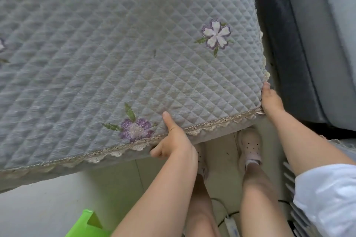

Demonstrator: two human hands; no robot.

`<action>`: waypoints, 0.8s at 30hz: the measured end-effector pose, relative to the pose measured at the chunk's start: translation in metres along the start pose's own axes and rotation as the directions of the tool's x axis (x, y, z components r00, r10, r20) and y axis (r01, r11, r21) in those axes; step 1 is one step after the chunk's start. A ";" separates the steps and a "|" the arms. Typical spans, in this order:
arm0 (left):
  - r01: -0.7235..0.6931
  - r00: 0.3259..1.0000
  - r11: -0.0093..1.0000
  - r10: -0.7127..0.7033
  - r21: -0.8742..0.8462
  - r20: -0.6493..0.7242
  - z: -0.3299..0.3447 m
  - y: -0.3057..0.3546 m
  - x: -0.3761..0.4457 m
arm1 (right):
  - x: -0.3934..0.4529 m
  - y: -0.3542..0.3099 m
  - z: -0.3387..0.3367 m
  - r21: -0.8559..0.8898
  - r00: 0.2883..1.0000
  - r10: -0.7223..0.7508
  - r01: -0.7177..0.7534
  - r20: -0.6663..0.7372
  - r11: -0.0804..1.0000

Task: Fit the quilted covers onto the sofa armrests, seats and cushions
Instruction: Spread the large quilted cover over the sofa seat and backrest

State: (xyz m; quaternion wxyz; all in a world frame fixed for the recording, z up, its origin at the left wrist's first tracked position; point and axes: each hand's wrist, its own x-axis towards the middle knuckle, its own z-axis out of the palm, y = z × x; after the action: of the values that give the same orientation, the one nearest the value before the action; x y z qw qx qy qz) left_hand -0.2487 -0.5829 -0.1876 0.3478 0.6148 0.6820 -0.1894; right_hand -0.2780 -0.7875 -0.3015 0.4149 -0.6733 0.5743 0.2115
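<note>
A grey quilted cover (115,54) with purple embroidered flowers and a cream lace hem fills most of the head view, stretched over a large cushion that is tilted towards me. My left hand (172,138) grips its near lace edge, thumb on top and fingers curled underneath. My right hand (271,102) holds the cushion's near right corner, thumb up along the side edge and fingers hidden below. To the right lies the sofa (308,44) with a dark gap and bare grey upholstery.
Pale floor tiles (48,198) lie below the cushion, where my feet in pink perforated clogs (250,146) stand. A bright green object (86,225) sits at the bottom left. A white power strip with black cable (231,225) lies between my legs. A ribbed grey thing (292,188) stands at the right.
</note>
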 end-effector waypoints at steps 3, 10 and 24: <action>-0.077 0.997 0.968 0.080 -0.241 0.006 -0.001 -0.015 0.006 | 0.004 0.004 0.001 0.066 0.999 0.024 -0.026 0.029 0.998; 0.020 1.000 0.827 -0.019 -0.562 0.008 0.020 -0.040 0.025 | 0.013 0.022 -0.005 0.380 0.943 0.173 -0.277 0.286 0.883; 0.252 0.930 0.684 0.024 -0.684 0.367 0.060 -0.081 0.088 | 0.052 0.049 -0.007 0.415 0.768 -0.069 -0.266 0.637 0.870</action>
State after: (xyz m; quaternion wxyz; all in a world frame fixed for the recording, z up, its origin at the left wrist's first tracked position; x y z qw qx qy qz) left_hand -0.3128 -0.5763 -0.3048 0.6626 0.3406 0.6662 -0.0334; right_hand -0.3130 -0.8241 -0.3526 0.7255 -0.4048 0.4703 0.2978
